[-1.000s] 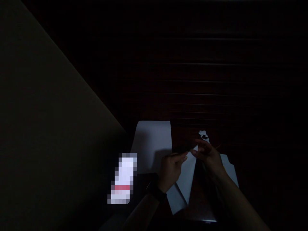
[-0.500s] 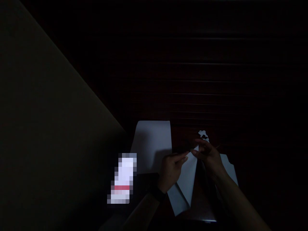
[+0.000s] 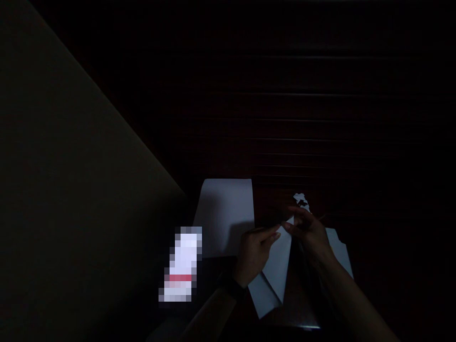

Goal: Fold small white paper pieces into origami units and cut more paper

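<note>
A white sheet of paper (image 3: 281, 259), partly folded over along a diagonal, hangs toward me from both hands. My left hand (image 3: 253, 251), with a dark band at the wrist, pinches its upper left edge between thumb and fingers. At the top corner my right hand (image 3: 309, 232) is closed on the paper with thumb and forefinger, the other fingers curled behind. The lower end of the paper shows a flap with a crease line across it. Dim light hides the far side of the fingers.
White paper (image 3: 224, 204) lies flat on the dark table (image 3: 299, 308) to the left. A pixelated bright screen-like patch (image 3: 183, 263) is nearer me. Small white paper pieces (image 3: 301, 198) and more white paper (image 3: 340, 249) lie right. A pale wall (image 3: 71, 166) rises at left.
Almost nothing differs. The lower end of the folded paper has shifted very slightly, while both hands keep their places on it.
</note>
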Available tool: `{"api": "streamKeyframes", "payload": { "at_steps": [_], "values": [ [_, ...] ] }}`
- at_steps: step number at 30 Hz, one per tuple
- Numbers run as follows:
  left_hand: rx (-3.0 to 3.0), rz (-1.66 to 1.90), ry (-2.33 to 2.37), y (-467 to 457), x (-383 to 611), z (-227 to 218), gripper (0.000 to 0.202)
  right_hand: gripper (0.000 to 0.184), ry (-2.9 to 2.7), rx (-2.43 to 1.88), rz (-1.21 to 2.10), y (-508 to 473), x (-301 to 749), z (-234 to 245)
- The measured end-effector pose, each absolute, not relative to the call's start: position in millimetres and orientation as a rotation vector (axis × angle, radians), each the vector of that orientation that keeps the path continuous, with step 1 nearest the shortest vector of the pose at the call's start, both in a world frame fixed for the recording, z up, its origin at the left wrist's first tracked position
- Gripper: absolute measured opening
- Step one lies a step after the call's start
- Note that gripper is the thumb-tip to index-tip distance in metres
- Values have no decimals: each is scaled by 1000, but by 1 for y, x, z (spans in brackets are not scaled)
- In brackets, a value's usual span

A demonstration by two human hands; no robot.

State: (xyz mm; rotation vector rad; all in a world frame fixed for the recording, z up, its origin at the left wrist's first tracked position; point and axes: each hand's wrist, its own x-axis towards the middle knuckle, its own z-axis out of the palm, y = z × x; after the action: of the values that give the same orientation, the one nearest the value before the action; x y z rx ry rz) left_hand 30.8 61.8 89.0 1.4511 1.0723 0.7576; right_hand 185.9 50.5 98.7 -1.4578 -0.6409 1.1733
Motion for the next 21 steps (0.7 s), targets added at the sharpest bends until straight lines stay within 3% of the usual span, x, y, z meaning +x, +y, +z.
{"api": "streamKeyframes", "payload": {
  "at_steps": [21],
  "values": [
    [1307,770,1071,59,33,80,26,40,-670,-1509,1163,49,185,94]
  ]
}}
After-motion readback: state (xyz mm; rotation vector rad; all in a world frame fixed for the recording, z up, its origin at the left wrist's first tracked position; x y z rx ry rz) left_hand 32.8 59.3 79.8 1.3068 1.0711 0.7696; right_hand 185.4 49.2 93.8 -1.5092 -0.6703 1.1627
